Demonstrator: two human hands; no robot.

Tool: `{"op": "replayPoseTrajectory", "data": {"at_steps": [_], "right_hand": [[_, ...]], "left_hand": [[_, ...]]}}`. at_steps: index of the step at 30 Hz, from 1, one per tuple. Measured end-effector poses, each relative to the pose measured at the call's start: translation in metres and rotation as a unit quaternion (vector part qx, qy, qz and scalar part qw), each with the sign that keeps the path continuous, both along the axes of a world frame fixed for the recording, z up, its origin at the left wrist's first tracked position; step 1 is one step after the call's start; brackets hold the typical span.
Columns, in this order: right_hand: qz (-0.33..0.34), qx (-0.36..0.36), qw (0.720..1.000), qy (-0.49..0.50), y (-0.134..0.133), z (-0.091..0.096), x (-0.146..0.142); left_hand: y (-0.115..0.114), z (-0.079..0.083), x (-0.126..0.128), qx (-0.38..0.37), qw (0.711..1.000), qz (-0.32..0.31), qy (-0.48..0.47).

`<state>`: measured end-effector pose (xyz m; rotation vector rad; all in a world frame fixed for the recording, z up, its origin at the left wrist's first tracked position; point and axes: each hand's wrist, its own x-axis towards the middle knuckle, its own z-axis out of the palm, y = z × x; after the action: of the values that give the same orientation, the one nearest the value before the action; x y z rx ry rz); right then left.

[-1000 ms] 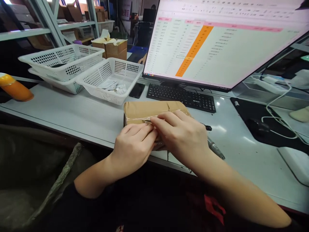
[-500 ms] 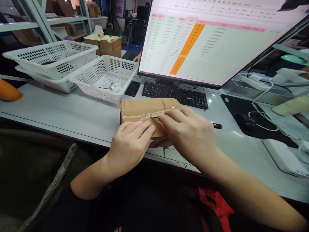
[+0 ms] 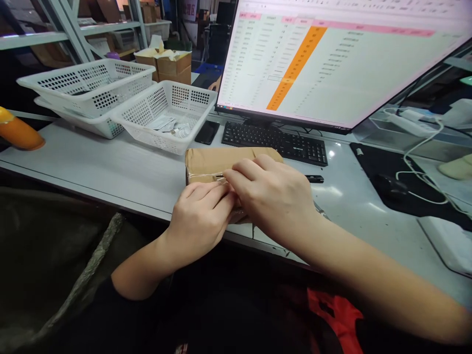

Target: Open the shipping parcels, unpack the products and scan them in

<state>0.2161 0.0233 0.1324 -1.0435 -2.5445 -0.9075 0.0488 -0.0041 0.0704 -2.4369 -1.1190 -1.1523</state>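
Note:
A brown cardboard box [image 3: 210, 160] wrapped in clear tape lies on the white table [image 3: 110, 172] near its front edge. My left hand [image 3: 201, 219] rests on the box's near side, fingers together and pressed on it. My right hand [image 3: 276, 196] covers the box's right half. Its fingertips are pinched at the tape seam on top, where a thin dark tip [image 3: 219, 175] pokes out from under them. What that hand holds is mostly hidden.
A white basket [image 3: 191, 101] with small packets and two stacked baskets [image 3: 88, 86] stand at back left. A phone [image 3: 207, 132], keyboard [image 3: 275, 138] and large monitor [image 3: 332, 59] lie behind the box. A black pen [image 3: 314, 179], a mouse [image 3: 387, 186] and cables are at right.
My right fingertips have slid left along the tape seam since half a second ago. The left hand stays on the box's near side. The view has shifted slightly.

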Motion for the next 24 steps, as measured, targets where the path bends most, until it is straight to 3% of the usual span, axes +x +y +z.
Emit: {"op": "replayPoseTrajectory", "data": {"at_steps": [7, 13, 20, 24], "right_hand": [[-0.012, -0.019, 0.999, -0.032, -0.002, 0.008, -0.001], [-0.059, 0.001, 0.996, -0.07, -0.003, 0.011, 0.026], [-0.13, 0.039, 0.985, -0.11, -0.004, 0.014, 0.081], [-0.24, 0.025, 0.968, -0.064, 0.008, 0.001, 0.151]], "left_hand": [[-0.001, 0.0, 0.0, 0.001, 1.0, 0.001, 0.0], [0.001, -0.002, -0.003, 0.013, 1.0, -0.002, 0.01], [0.001, -0.001, -0.007, 0.003, 1.0, -0.004, 0.026], [0.0, 0.001, -0.005, 0.006, 0.999, 0.001, 0.032]]}}
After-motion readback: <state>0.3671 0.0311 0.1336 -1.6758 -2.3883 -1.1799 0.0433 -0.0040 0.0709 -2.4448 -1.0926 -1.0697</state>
